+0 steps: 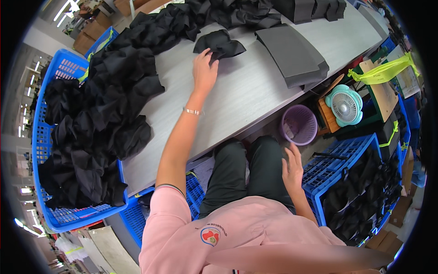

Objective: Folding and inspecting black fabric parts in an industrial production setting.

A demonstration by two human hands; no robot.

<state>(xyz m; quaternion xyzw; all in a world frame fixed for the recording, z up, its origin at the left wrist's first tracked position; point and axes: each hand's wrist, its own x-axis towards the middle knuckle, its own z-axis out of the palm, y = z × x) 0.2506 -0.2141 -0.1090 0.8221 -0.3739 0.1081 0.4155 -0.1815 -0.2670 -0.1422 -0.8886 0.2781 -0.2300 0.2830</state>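
Observation:
My left hand reaches across the grey table, its fingertips at the near edge of a crumpled black fabric piece. The thumb stands apart from the fingers, and no firm grip shows. A bracelet circles that wrist. My right hand is beside my right thigh with its fingers apart and nothing in it, close to a blue crate. To the right of the fabric piece lies a flat stack of black sheets, overhanging the table's near edge.
A long heap of black fabric pieces runs along the table's far and left sides into a blue basket. More black pieces fill the right crate. A purple bin and a turquoise fan stand right of my knees.

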